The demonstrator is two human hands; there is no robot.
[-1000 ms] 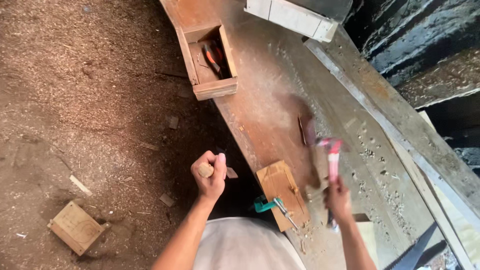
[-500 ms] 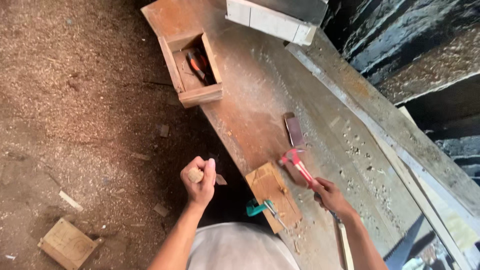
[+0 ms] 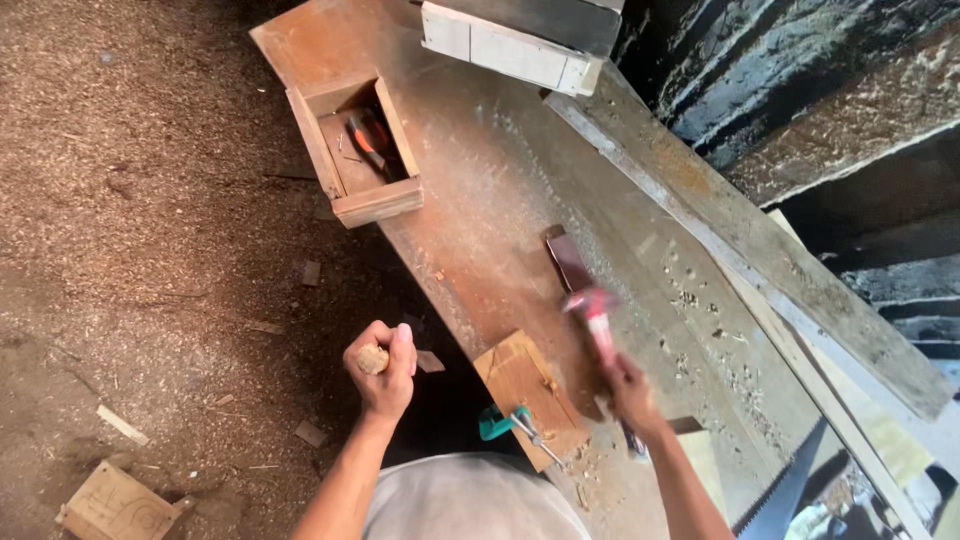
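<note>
My left hand is closed around a small round wooden piece, held out over the sawdust floor beside the bench. My right hand grips a chisel-like tool with a pink handle and a flat dark blade lying on the workbench. The tool is blurred. A small wooden block sits on the bench edge between my hands, held by a teal clamp.
An open wooden tool box with red-handled tools stands at the bench's far left edge. A white board lies at the far end. A saw blade shows at lower right. Wood scraps lie on the floor.
My right hand has swung the pink-handled tool from upright down onto the bench, blade pointing away. My left hand has stayed closed on the wooden piece.
</note>
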